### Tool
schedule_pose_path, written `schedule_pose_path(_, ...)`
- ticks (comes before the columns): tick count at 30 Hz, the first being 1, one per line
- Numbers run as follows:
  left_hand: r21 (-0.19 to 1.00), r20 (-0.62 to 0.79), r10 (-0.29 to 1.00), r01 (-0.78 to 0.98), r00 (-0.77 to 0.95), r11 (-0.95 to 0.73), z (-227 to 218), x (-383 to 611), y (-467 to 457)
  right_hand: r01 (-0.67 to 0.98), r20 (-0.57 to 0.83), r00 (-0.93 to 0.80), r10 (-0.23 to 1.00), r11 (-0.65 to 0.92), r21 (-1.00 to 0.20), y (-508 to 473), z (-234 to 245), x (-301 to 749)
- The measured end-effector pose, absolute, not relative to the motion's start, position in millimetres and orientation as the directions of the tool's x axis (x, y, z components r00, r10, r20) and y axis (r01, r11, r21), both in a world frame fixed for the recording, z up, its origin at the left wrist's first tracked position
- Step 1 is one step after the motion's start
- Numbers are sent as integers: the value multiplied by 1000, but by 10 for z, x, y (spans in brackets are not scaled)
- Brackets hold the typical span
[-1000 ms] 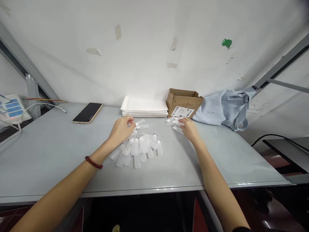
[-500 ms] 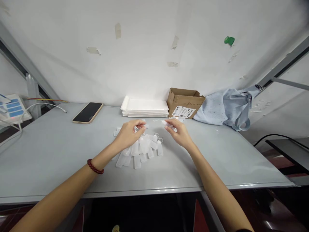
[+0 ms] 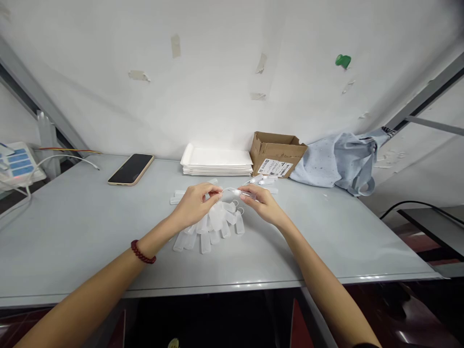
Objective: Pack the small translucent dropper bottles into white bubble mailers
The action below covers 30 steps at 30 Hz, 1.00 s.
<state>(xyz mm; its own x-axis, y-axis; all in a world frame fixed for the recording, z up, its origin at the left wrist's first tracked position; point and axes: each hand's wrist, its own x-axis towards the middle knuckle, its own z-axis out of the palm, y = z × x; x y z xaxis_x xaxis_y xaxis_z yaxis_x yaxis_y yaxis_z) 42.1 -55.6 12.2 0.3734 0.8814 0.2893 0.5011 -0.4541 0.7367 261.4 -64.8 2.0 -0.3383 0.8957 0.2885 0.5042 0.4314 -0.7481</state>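
Note:
My right hand (image 3: 264,205) pinches a small translucent plastic tag (image 3: 248,194) with a white top, held level above the table. From its top a thin white loop strap (image 3: 228,188) arcs over to my left hand (image 3: 195,204), whose thumb and forefinger close on the strap's far end. Whether that end is fastened to anything is hidden by the fingers. Below and between both hands lies a pile of similar frosted plastic tags (image 3: 217,217), some with curled straps. Several more tags (image 3: 267,181) with white tops rest beyond my right hand, beside the box.
White padded envelopes (image 3: 217,169) are stacked against the wall, next to an open cardboard box (image 3: 277,152). A light blue cloth bag (image 3: 329,162) slumps to its right. A phone (image 3: 131,169) and a white cable (image 3: 65,155) lie on the left side of the grey table (image 3: 340,241).
My right hand has moved slightly left and down with the tag, uncovering the tags by the box. My left hand has closed on the strap's end, which was free before.

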Motion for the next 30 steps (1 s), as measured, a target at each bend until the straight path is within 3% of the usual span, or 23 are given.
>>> schedule_pose_path(12,767,274,872,456,405,-452,151,415,-572,324,192,-345,919,308,-894,-714,79,2588)
schedule_pose_path(20,826,209,879,404,428,-393,214,432,-602,301,172,-365,915,291,-908,-739,105,2583)
schedule_pose_path(30,814,217,869,409,444,-412,205,425,-616,278,175,-377,910,291,-915,-765,120,2549)
